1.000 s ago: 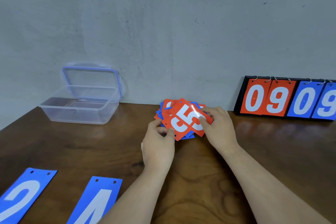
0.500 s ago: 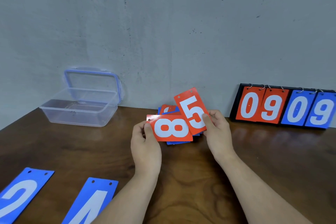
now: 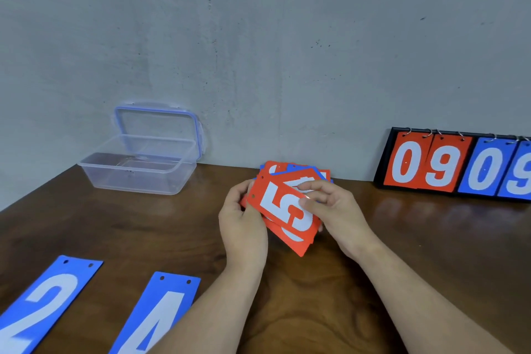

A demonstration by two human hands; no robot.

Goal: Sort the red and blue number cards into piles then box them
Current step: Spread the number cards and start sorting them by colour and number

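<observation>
A red card with a white 5 (image 3: 283,208) lies on top of another red card, and both are held above the table. My left hand (image 3: 241,218) grips their left edge. My right hand (image 3: 330,210) pinches the 5 card at its right side, thumb on the face. Behind them a mixed heap of red and blue cards (image 3: 296,171) lies on the table. Two blue cards lie flat near the front left, a 2 (image 3: 43,304) and a 4 (image 3: 161,316). The clear plastic box (image 3: 138,172) stands open at the back left.
The box's blue-rimmed lid (image 3: 156,126) leans on the grey wall. A black flip scoreboard (image 3: 459,167) showing red 0 9 and blue 0 9 stands at the back right. Everything rests on a dark wooden table (image 3: 402,253).
The red 5 card was lifted off the heap by my right hand, and the red 8 by my left. Now the 5 has come down onto the 8 card.
</observation>
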